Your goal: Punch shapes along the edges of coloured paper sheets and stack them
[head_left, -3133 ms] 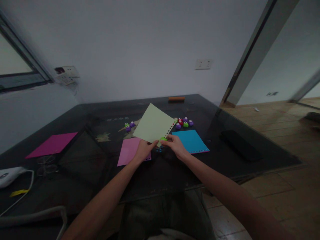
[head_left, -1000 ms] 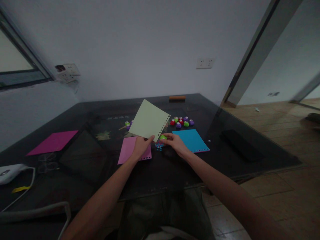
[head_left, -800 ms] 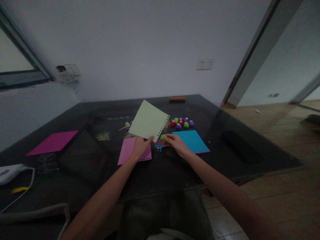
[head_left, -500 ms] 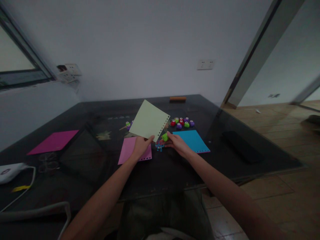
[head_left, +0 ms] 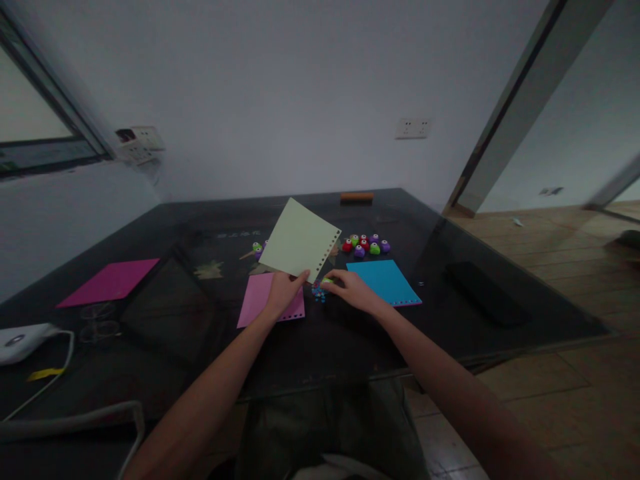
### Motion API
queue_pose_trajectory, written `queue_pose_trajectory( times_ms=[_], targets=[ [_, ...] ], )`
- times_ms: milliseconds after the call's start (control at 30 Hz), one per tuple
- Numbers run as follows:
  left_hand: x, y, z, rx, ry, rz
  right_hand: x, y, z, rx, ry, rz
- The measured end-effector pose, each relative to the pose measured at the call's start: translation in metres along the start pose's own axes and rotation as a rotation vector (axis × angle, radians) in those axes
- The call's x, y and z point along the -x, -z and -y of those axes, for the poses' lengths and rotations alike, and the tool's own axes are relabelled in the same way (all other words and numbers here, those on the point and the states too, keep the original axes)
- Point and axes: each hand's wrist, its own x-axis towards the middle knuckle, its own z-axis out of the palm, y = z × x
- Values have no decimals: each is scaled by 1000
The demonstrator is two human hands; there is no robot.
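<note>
Two bare arms reach forward from the bottom of the view over a dark glass table (head_left: 320,347). The left hand (head_left: 283,293) is closed in a pinch on the bottom corner of a pale green paper sheet (head_left: 299,239). It holds the sheet up off the table, tilted, with a row of small holes along its right edge. The right hand (head_left: 353,291) lies low on the table just beside it, palm down. Its fingers curl over a small green paper punch (head_left: 327,281), and only a bit of green shows. Tiny blue paper bits (head_left: 318,291) lie between the two hands.

Under the left hand lies a pink sheet (head_left: 270,309). Just right of the right hand lies a blue sheet (head_left: 383,281). Far to the left lies a magenta sheet (head_left: 109,282). Behind the blue sheet sits a bunch of little red, green and purple punches (head_left: 365,244). A few more punches (head_left: 257,249) peek out behind the raised sheet. At the far table edge is an orange bar (head_left: 357,197).
</note>
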Motion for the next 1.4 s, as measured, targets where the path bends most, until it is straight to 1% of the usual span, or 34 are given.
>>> queue_pose_trajectory(
  times_ms=[67,167,233,333,433,600,733,833,933,1000,1133,1300,1400],
  targets=[
    [0,0,0,-3,-4,-5,2,3,0,92,86,58],
    [-1,1,1,-3,-7,-4,4,8,-1,135,179,118],
    [-2,1,3,-17,-12,-1,4,10,-1,127,214,142],
    [-2,0,4,-30,-6,2,3,12,0,77,219,159],
    [-2,1,3,-17,4,-8,2,14,2,-5,170,102],
    [-1,0,1,33,32,10,1,18,10,-165,7,-24],
    [-2,1,2,40,34,-13,2,18,11,-358,-60,-17],
    [-2,2,-1,27,46,-17,2,16,6,-528,-158,0],
    [-2,3,-4,21,50,-30,1,14,0,-671,-237,-23],
    [-2,3,-5,27,45,-37,1,14,-3,-701,-245,-63],
    [-3,2,-2,0,37,-14,1,16,-2,-697,-203,-151],
    [-3,2,2,16,15,-8,2,21,10,-771,-228,-161],
    [-2,2,0,9,27,8,1,32,18,-797,-216,-187]
  ],
)
